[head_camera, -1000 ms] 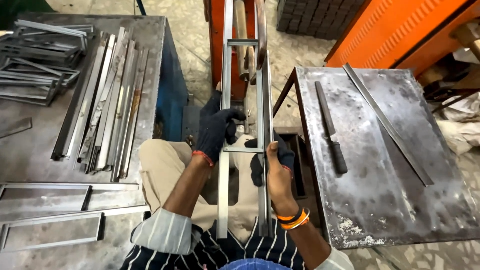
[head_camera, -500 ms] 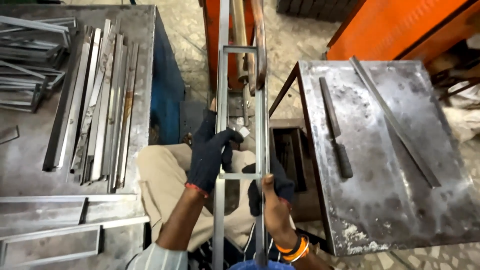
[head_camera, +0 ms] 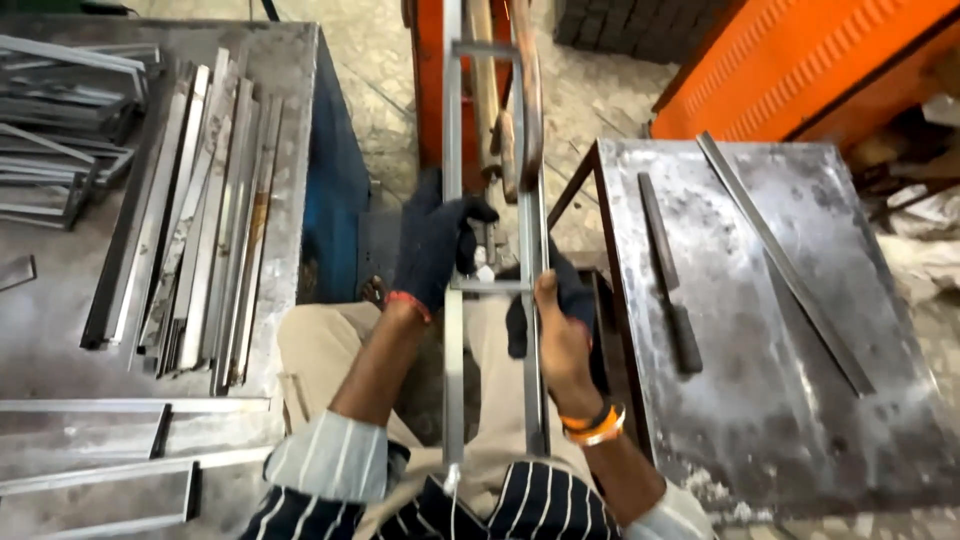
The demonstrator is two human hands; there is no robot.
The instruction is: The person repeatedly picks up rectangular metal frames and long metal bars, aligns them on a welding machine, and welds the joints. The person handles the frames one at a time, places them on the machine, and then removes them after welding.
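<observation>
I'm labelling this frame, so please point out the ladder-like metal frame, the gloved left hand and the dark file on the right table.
metal frame [head_camera: 452, 380]: head view, its left rail.
left hand [head_camera: 432, 245]: head view, back of glove.
file [head_camera: 660, 240]: head view, mid-blade.

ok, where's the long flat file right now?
In the head view the file lies on the steel table at the person's right, near its left edge, just right of the right hand gripping the metal frame.
</observation>
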